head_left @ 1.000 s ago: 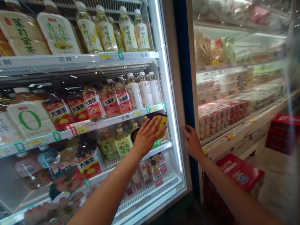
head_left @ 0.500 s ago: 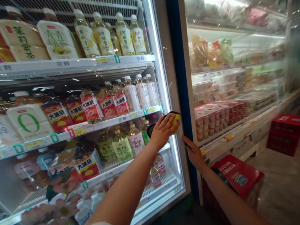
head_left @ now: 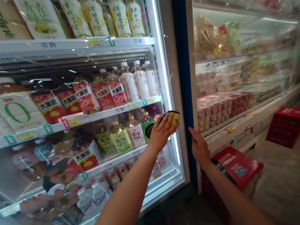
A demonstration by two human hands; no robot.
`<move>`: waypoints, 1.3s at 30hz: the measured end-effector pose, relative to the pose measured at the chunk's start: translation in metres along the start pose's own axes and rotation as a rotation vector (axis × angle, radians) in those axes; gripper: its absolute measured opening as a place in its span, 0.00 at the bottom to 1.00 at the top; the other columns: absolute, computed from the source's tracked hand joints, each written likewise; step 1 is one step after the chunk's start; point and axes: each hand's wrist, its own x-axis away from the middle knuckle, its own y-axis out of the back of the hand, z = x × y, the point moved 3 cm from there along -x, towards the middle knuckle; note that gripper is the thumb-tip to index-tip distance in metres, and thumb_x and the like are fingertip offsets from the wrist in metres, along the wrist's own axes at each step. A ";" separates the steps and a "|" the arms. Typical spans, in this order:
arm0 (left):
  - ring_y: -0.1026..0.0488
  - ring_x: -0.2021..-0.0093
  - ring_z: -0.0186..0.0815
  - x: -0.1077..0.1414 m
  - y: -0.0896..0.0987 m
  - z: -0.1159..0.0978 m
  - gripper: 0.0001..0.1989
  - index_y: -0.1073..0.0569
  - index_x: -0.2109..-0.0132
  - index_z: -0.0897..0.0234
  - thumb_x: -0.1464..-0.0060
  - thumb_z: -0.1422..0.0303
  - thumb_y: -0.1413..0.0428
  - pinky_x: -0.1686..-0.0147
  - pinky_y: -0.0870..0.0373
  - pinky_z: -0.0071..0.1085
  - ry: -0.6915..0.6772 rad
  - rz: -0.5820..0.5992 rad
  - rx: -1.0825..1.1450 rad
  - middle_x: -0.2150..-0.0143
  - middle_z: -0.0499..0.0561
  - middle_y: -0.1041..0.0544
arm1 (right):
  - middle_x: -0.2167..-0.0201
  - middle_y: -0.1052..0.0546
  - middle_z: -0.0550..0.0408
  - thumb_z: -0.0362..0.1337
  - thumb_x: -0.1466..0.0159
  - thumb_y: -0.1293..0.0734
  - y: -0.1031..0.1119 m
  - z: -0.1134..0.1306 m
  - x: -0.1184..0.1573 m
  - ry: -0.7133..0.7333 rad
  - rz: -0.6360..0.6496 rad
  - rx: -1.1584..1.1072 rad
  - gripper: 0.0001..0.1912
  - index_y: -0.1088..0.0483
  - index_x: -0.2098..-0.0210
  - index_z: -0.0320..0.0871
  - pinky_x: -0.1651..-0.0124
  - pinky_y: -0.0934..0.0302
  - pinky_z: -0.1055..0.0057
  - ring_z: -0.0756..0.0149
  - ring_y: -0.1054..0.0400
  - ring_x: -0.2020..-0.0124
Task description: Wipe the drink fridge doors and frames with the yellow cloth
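Observation:
My left hand (head_left: pixel 163 132) lies over a yellow and black cloth or sponge (head_left: pixel 174 119), pressed on the glass door near its right edge. Beside my fingers is a round black patch on the glass, partly hidden by the hand. Behind the glass, shelves hold bottled drinks, among them red-labelled bottles (head_left: pixel 117 91) and green tea bottles (head_left: pixel 120 137). My right hand (head_left: pixel 200 148) is at the dark blue side panel (head_left: pixel 187 87) of the fridge, holding nothing, with its index finger stretched upward and the other fingers curled.
On the right, an open chilled case (head_left: pixel 248 130) holds packs of cups and bags. A red carton (head_left: pixel 238 164) stands below my right hand, and more red boxes (head_left: pixel 288 126) sit farther right on the floor. Flower decals (head_left: pixel 34 210) cover the glass at lower left.
The view has tilted down and shifted slightly. My right hand has moved a little right, and its fingers are more curled. My left hand remains on the cloth or sponge at nearly the same spot.

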 end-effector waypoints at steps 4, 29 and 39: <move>0.50 0.23 0.45 0.019 0.015 0.007 0.25 0.35 0.32 0.55 0.34 0.74 0.46 0.26 0.49 0.54 0.191 -0.059 -0.041 0.24 0.57 0.43 | 0.39 0.24 0.48 0.32 0.32 0.45 -0.005 0.028 -0.002 0.052 -0.025 0.023 0.28 0.28 0.36 0.49 0.32 0.37 0.50 0.57 0.31 0.37; 0.65 0.21 0.50 0.237 0.157 0.069 0.47 0.44 0.26 0.51 0.49 0.87 0.45 0.27 0.48 0.57 0.821 -0.111 -0.233 0.20 0.54 0.61 | 0.25 0.42 0.56 0.22 0.33 0.40 -0.115 0.200 0.011 0.607 0.229 -0.124 0.42 0.48 0.26 0.62 0.29 0.43 0.40 0.50 0.49 0.25; 0.63 0.21 0.50 0.287 0.209 0.118 0.41 0.42 0.27 0.47 0.42 0.80 0.43 0.27 0.50 0.57 0.878 -0.023 -0.241 0.20 0.52 0.58 | 0.26 0.41 0.46 0.22 0.35 0.39 -0.151 0.248 0.046 0.737 0.337 0.085 0.41 0.47 0.26 0.51 0.29 0.44 0.41 0.47 0.49 0.25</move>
